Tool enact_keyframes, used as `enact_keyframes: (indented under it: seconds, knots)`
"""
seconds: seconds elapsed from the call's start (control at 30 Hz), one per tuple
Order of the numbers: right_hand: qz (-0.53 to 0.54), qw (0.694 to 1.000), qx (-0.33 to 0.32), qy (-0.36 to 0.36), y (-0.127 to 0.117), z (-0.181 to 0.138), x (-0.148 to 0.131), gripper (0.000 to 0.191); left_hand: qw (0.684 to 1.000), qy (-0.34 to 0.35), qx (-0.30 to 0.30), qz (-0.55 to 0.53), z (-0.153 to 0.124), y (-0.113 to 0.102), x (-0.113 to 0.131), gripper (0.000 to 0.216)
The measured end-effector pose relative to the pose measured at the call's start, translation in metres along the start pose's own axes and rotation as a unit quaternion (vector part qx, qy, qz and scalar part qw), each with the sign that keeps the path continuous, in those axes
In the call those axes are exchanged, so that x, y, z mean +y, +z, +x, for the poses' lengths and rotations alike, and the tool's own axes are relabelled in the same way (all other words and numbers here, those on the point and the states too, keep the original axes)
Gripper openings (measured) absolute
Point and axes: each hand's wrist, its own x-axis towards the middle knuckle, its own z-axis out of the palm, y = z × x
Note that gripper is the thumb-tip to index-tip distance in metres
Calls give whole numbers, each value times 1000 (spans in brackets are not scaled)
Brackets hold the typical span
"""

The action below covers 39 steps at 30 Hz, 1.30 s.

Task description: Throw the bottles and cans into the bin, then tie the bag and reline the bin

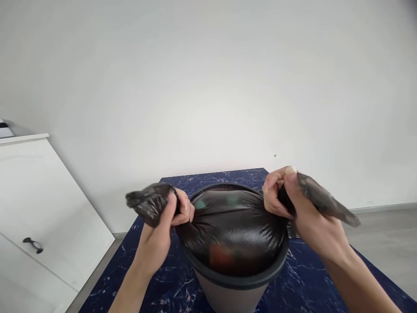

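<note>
A black plastic garbage bag [234, 226] sits inside a round trash can [236, 280] with a dark rim and a grey body. Through the thin plastic, reddish and green contents show faintly. My left hand [171, 213] is closed around one gathered end of the bag, its loose tail sticking out to the left. On the other side my right hand [293, 200] grips the opposite end, with a tail of plastic pointing right. Between the two hands the bag is stretched taut across the top of the can.
Under the can is a table with a dark blue marbled top [182, 278]. A white cabinet [48, 208] with a black handle [33, 245] stands at the left. Behind the table rises a plain white wall [211, 95]; grey flooring [387, 243] shows at the right.
</note>
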Motion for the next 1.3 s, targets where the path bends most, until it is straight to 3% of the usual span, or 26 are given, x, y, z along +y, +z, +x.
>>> enact_keyframes:
  seconds: [0.13, 0.3, 0.4, 0.67, 0.9, 1.07, 1.17, 1.3]
  knots:
    - [-148, 988, -11, -28, 3, -11, -5, 38, 983, 6, -42, 177, -11, 0, 7, 34]
    - [-203, 960, -179, -70, 0, -17, -12, 10, 953, -21, -117, 278, -15, -6, 13, 26]
    - [-260, 934, -221, -103, -1, -15, -19, 7, 938, -18, -129, 321, -16, -8, 16, 18]
    - [-332, 913, -195, -136, 2, -18, -26, 13, 918, 51, -125, 373, -16, -4, 24, 24]
    - [-332, 917, -180, -131, 2, -20, -25, 31, 910, 50, -122, 393, -16, -7, 23, 30]
    - [-321, 919, -188, -128, 0, -20, -26, 19, 910, 23, -140, 389, -15, -5, 26, 30]
    - [-242, 950, -183, -75, 1, -21, -29, 12, 919, 4, -136, 369, -17, -4, 25, 23]
    - [-75, 991, -109, 24, 11, -21, -35, 35, 938, -31, -121, 323, -17, 1, 29, 27]
